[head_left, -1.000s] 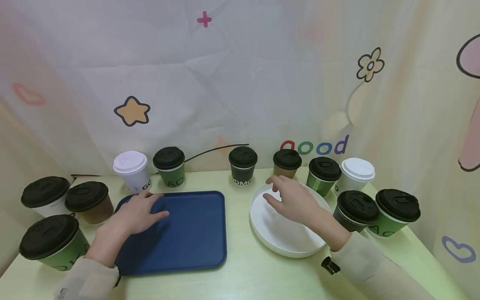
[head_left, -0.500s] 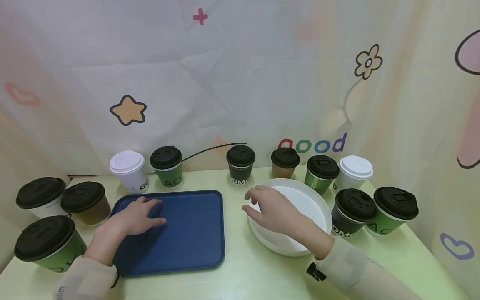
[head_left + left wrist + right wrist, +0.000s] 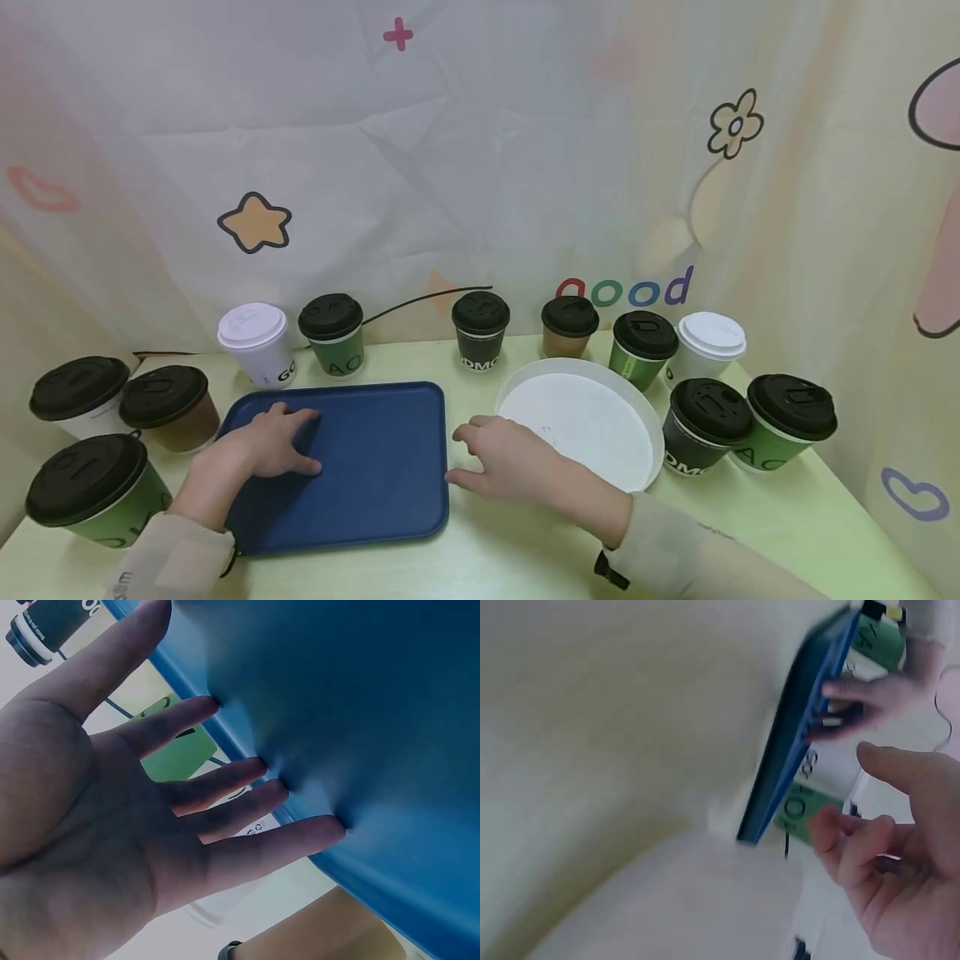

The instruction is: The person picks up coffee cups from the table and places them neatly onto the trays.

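Tray [image 3: 382, 467] under left hand [image 3: 270, 442], right hand [image 3: 510, 458] at plate [image 3: 592, 417] edge

We have the blue tray flat on the worktop [image 3: 480, 575], left of the round white plate, gap between them. Left hand is over the tray's left part, fingers [image 3: 277, 844] spread, thumb wide of them. In the left wrist view the tips reach the tray's surface; we can't confirm contact. Right hand is above the worktop between tray and plate, overlapping the plate's near-left rim in the head view and pointing at the tray. Its fingers [image 3: 866, 851] are loosely curled, thumb apart.

We count eleven lidded cups, all upright. Left of the tray: white cup [image 3: 80, 389], brown cup [image 3: 183, 423], big green cup [image 3: 123, 504]. Behind the tray: white-lidded cup [image 3: 264, 357], back green cup [image 3: 341, 352]. Back centre: dark cup [image 3: 480, 343]. Behind the plate: small brown cup [image 3: 566, 343]. Plate's right side: slim green cup [image 3: 637, 365], second white-lidded cup [image 3: 701, 367], second dark cup [image 3: 693, 437], far-right green cup [image 3: 780, 435]. Printed cloth [image 3: 450, 167] hangs behind.
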Tool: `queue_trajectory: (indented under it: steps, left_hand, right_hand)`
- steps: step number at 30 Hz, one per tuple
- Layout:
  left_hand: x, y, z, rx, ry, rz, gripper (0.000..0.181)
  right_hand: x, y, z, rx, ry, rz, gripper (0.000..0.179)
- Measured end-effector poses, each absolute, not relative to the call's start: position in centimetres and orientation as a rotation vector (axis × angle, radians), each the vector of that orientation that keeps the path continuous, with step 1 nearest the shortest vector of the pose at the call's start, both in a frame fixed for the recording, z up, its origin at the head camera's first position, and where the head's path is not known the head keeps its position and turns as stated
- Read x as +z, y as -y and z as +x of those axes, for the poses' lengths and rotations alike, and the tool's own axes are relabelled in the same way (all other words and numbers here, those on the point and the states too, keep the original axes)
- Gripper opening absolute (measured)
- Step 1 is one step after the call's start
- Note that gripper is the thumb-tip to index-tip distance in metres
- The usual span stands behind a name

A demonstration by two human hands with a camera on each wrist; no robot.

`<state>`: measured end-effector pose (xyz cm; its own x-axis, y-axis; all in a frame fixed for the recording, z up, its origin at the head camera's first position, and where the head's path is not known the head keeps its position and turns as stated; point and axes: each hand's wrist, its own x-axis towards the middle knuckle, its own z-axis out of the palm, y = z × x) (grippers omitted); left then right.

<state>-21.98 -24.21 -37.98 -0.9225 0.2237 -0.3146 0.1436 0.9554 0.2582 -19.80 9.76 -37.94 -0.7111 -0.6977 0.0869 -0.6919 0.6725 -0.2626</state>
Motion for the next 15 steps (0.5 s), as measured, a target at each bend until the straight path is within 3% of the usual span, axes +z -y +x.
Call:
queue_trajectory:
  steps: [6,15]
  left_hand:
    - [-38.0,23.9,-21.8,0.317,-2.742,0.248,0.084]
    - [-37.7,23.4,-21.9,0.279,-2.725,0.232,0.083]
  right_hand:
    - [-39.1,-8.2,-18.6,-0.189,-2.833,-1.152,0.063]
    - [-39.5,-7.2,-18.0,-0.102,-2.813,-1.106,0.073]
